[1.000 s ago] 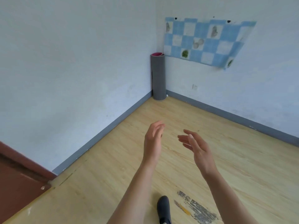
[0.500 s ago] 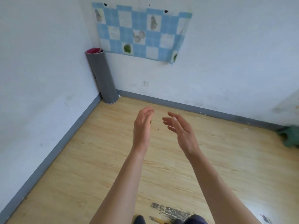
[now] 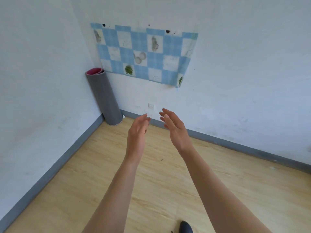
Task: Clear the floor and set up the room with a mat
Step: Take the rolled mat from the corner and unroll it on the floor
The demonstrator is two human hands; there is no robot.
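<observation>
So the rolled-up mat (image 3: 104, 96), grey outside and pink inside, is standing on end in the left corner, leaning a bit against the wall, well apart from both hands and up-left of them. Right of it there's a blue checkered sheet (image 3: 144, 54) stuck on the wall and a white socket (image 3: 151, 106) lower down. Bare wooden floor (image 3: 84, 174) lies between hands and mat. Left hand (image 3: 137, 132) and right hand (image 3: 175, 127) hang in the air, palms facing, fingers loose and spread, holding nothing. A dark shoe tip (image 3: 185, 227) pokes in at the bottom.
</observation>
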